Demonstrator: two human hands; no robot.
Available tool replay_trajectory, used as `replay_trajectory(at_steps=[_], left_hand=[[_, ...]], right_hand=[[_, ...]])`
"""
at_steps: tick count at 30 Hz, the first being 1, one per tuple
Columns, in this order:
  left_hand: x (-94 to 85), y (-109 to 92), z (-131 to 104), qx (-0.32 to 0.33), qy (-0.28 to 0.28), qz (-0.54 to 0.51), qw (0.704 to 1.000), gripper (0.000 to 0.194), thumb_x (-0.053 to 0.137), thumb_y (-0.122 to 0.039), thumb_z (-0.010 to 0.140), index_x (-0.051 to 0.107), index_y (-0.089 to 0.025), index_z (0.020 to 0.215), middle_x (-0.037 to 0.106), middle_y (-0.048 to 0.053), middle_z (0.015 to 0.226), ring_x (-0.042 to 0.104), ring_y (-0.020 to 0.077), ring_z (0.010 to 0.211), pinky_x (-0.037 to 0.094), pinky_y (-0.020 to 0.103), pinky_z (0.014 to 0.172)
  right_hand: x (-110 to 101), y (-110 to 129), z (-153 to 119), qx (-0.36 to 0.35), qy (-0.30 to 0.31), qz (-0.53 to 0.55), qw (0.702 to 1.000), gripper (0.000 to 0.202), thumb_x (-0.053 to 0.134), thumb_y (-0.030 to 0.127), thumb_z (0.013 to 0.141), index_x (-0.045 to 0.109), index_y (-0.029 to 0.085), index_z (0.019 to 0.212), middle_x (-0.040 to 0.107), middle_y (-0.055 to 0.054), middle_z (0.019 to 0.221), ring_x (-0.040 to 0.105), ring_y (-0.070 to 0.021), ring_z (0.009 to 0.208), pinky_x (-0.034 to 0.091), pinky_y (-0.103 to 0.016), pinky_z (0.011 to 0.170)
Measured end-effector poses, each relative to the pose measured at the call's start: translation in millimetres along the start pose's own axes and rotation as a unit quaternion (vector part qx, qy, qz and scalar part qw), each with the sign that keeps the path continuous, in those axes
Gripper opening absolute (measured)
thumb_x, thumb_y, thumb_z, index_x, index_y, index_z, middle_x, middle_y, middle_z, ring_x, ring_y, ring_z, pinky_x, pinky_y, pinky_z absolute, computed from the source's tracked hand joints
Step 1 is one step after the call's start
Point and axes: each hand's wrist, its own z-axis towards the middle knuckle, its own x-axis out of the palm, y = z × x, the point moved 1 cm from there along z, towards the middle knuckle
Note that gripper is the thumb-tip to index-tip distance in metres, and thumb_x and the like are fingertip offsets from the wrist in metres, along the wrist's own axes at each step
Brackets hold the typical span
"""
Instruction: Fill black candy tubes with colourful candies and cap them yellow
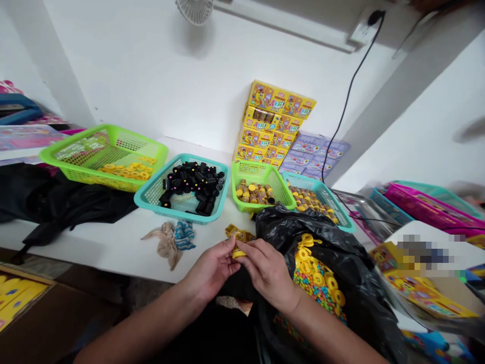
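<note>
"What do those hands have?"

"A small round yellow plastic piece [238,252], held just at the near edge of the smooth white surface [113,253]. The left hand [213,267] pinches one side, its other fingers curled; the right hand [272,272] grips it from the other."

"Which step is that?"

"Close two-handed work on one piece, I'd judge. Pressing or turning, I can't tell; the fingers cover too much."

"And the next move calls for?"

"Steady fingertips, I'd say, since something so small could slip."

"What's around them?"

"Beside the right forearm, an open black plastic bag [282,222] with yellow plastic rings [319,278] and tiny multicoloured beads or sweets. Left of the hands, a crumpled beige cloth [164,245] touches a blue striped one [184,235]."

"And the baskets?"

"Left to right: a wide lime-green plastic basket [71,171] with flat yellow pieces, a turquoise one [182,217] of black cylinders [189,184], then a smaller lime-green one [248,207] and another turquoise one, both holding little yellow-capped containers [254,192]."

"Behind those?"

"Stacked yellow printed cartons [278,121] by the white wall [132,65], purple ones beside them. A white fan [195,10] sits above; a black cable [350,86] hangs down."
</note>
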Motion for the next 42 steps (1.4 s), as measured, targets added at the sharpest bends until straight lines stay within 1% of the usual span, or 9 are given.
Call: replay_trajectory(at_steps=[6,12,15,20,25,29,35,40,42], left_hand=[[0.4,2,0,-0.013,-0.009,-0.003,1.0,0.01,0.065,-0.018,0.086,0.068,-0.008,0.088,0.067,0.004,0.076,0.06,0.0098,0.063,0.045,0.021,0.06],[0.5,7,1,-0.003,0.006,0.002,1.0,0.009,0.071,-0.016,0.081,0.069,-0.008,0.084,0.067,0.004,0.078,0.06,0.0103,0.067,0.045,0.021,0.064],[-0.2,7,1,-0.008,0.024,0.016,1.0,0.011,0.071,-0.019,0.081,0.069,-0.009,0.085,0.066,0.004,0.077,0.06,0.011,0.066,0.045,0.021,0.062],[-2.1,3,3,-0.007,0.014,0.017,1.0,0.006,0.068,-0.016,0.083,0.067,-0.01,0.083,0.066,0.005,0.075,0.061,0.0109,0.063,0.046,0.02,0.06],[-1.8,2,5,-0.012,0.012,-0.012,1.0,0.007,0.064,-0.015,0.086,0.067,-0.009,0.087,0.067,0.005,0.077,0.061,0.0101,0.063,0.047,0.02,0.059],[-1.5,4,7,-0.036,0.02,0.001,0.999,0.011,0.065,-0.02,0.086,0.066,-0.009,0.082,0.064,0.003,0.068,0.059,0.0097,0.057,0.044,0.019,0.054],[-3.5,7,11,-0.063,0.026,0.014,0.998,0.014,0.064,-0.023,0.086,0.066,-0.009,0.082,0.063,0.002,0.063,0.058,0.0106,0.054,0.043,0.02,0.052],[-1.5,0,8,-0.025,0.058,-0.003,0.998,0.012,0.06,-0.016,0.085,0.068,-0.007,0.089,0.068,0.008,0.082,0.063,0.0133,0.069,0.05,0.022,0.064],[-0.2,-2,6,-0.011,0.063,0.0,0.998,0.01,0.063,-0.014,0.083,0.068,-0.007,0.087,0.068,0.009,0.084,0.064,0.0139,0.072,0.05,0.023,0.066]], right_hand=[[3,-2,0,0.035,-0.025,0.077,0.996,0.027,0.058,0.018,0.091,0.063,0.023,0.117,0.066,-0.005,0.087,0.064,-0.017,0.08,0.056,-0.029,0.069],[-1,2,-1,0.006,-0.022,0.032,0.999,0.022,0.055,0.014,0.091,0.066,0.021,0.11,0.064,-0.005,0.076,0.06,-0.0167,0.069,0.052,-0.03,0.062],[-4,1,-2,-0.007,-0.019,0.019,1.0,0.024,0.054,0.012,0.091,0.065,0.02,0.111,0.064,-0.006,0.077,0.06,-0.0171,0.07,0.052,-0.031,0.063],[-5,1,0,0.029,-0.018,0.072,0.997,0.021,0.054,0.012,0.092,0.066,0.021,0.107,0.066,-0.006,0.086,0.063,-0.0161,0.078,0.055,-0.03,0.069],[-2,3,1,0.001,-0.029,0.054,0.998,0.023,0.057,0.01,0.09,0.063,0.019,0.111,0.067,-0.008,0.088,0.062,-0.0177,0.08,0.055,-0.032,0.07],[1,1,-2,-0.022,-0.025,0.017,0.999,0.027,0.052,0.006,0.09,0.062,0.018,0.112,0.064,-0.007,0.082,0.06,-0.018,0.074,0.052,-0.032,0.064],[-2,0,-5,-0.119,-0.013,-0.067,0.991,0.025,0.048,0.002,0.086,0.062,0.016,0.102,0.064,-0.007,0.075,0.056,-0.0189,0.068,0.046,-0.033,0.058],[-6,0,-2,-0.014,-0.055,0.026,0.998,0.02,0.06,0.007,0.087,0.061,0.017,0.105,0.065,-0.008,0.086,0.06,-0.0183,0.079,0.052,-0.033,0.069],[-6,1,-1,-0.008,-0.062,0.042,0.997,0.022,0.06,0.006,0.087,0.061,0.017,0.106,0.065,-0.008,0.086,0.06,-0.0181,0.08,0.053,-0.032,0.07]])
